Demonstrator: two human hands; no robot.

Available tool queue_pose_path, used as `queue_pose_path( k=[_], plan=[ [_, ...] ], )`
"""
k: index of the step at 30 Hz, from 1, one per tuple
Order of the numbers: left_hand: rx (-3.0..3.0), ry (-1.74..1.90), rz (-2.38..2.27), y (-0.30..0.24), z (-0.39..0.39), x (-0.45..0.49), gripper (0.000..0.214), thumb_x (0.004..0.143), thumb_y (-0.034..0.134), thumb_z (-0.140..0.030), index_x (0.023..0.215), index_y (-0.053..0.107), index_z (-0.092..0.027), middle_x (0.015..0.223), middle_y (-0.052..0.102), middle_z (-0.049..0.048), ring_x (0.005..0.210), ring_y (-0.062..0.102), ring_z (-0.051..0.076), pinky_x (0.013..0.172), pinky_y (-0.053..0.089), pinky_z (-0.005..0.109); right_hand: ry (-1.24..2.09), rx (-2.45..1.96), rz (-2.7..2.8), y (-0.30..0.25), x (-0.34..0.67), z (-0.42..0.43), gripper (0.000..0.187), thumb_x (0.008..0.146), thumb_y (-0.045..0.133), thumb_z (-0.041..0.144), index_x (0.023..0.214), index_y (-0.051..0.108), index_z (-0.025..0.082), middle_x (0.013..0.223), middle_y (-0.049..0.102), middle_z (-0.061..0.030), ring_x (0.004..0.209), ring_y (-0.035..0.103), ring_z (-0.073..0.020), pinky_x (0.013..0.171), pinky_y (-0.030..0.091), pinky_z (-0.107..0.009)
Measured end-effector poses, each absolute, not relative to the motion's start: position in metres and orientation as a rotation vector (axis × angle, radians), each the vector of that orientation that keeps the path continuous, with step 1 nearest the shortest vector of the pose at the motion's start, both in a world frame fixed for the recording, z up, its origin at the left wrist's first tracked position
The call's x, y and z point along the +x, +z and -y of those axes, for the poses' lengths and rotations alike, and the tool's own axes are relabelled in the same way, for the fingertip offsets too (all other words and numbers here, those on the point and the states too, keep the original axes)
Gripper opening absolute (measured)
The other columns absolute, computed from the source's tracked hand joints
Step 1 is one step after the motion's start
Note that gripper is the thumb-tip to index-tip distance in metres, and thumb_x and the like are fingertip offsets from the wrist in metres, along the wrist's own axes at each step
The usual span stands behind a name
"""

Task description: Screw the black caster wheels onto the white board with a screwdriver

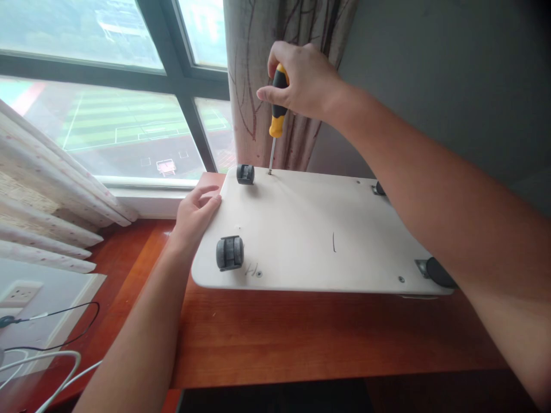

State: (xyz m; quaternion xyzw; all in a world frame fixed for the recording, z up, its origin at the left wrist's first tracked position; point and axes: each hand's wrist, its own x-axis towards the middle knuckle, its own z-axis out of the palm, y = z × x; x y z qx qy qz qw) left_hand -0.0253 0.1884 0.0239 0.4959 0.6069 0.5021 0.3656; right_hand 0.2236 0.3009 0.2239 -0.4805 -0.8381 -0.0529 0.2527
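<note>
A pale board (318, 229) lies flat on a reddish wooden desk (301, 338), with black caster wheels at its corners (229, 253) (245, 174). My right hand (301, 80) is closed round the yellow and black handle of a screwdriver (276, 112) held upright, its tip resting on a screw at the board's far edge, next to the far-left caster. My left hand (196, 212) rests flat on the board's left edge, fingers stretched out, holding nothing.
A window (107, 115) and a patterned curtain (275, 34) stand behind the desk. A grey wall is to the right. At the lower left are a wall socket (19, 293) and loose cables (51, 361). More casters show at the board's right side (437, 272).
</note>
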Motion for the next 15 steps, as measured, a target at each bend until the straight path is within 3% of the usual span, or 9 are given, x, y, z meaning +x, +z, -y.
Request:
queue_pose_path(
  k=[3,6,8,12,15],
  plan=[
    [1.244,1.297,-1.545,0.025,-0.187,-0.025,0.058,0.073,0.076,-0.044,0.124,0.067,-0.018,0.088,0.072,0.0070,0.063,0.062,0.016,0.053,0.047,0.023,-0.163,-1.390,2.250,0.227,0.216,-0.300,0.032,0.091,0.056,0.046,0.108,0.063,0.019,0.105,0.066,-0.0091,0.101,0.063,-0.0291,0.094,0.051,-0.058],
    [1.236,1.306,-1.548,0.026,-0.186,-0.024,0.056,0.073,0.076,-0.042,0.123,0.068,-0.018,0.090,0.073,0.0071,0.063,0.062,0.016,0.053,0.048,0.022,0.234,-1.393,2.238,0.232,0.210,-0.295,0.025,0.089,0.054,0.022,0.112,0.062,0.017,0.118,0.062,-0.0101,0.096,0.064,-0.0239,0.077,0.061,-0.046],
    [1.239,1.303,-1.561,0.026,-0.186,-0.023,0.053,0.073,0.075,-0.043,0.120,0.070,-0.018,0.091,0.074,0.0069,0.063,0.062,0.015,0.052,0.048,0.022,0.261,-1.384,2.246,0.233,0.209,-0.294,0.030,0.088,0.058,0.017,0.117,0.061,0.017,0.124,0.060,-0.0101,0.098,0.064,-0.0216,0.074,0.062,-0.040],
    [1.234,1.306,-1.565,0.028,-0.185,-0.023,0.051,0.072,0.076,-0.043,0.117,0.071,-0.018,0.092,0.074,0.0063,0.064,0.062,0.016,0.053,0.048,0.022,-0.225,-1.376,2.283,0.228,0.208,-0.297,0.037,0.090,0.066,0.042,0.116,0.063,0.016,0.116,0.068,-0.0096,0.108,0.064,-0.0290,0.097,0.053,-0.052],
    [1.219,1.301,-1.554,0.029,-0.185,-0.023,0.051,0.072,0.077,-0.044,0.116,0.071,-0.018,0.091,0.074,0.0062,0.064,0.063,0.016,0.054,0.048,0.022,-0.300,-1.482,2.257,0.228,0.207,-0.298,0.044,0.095,0.053,0.051,0.120,0.062,0.016,0.116,0.068,-0.0125,0.111,0.064,-0.0349,0.097,0.050,-0.060]
  ],
)
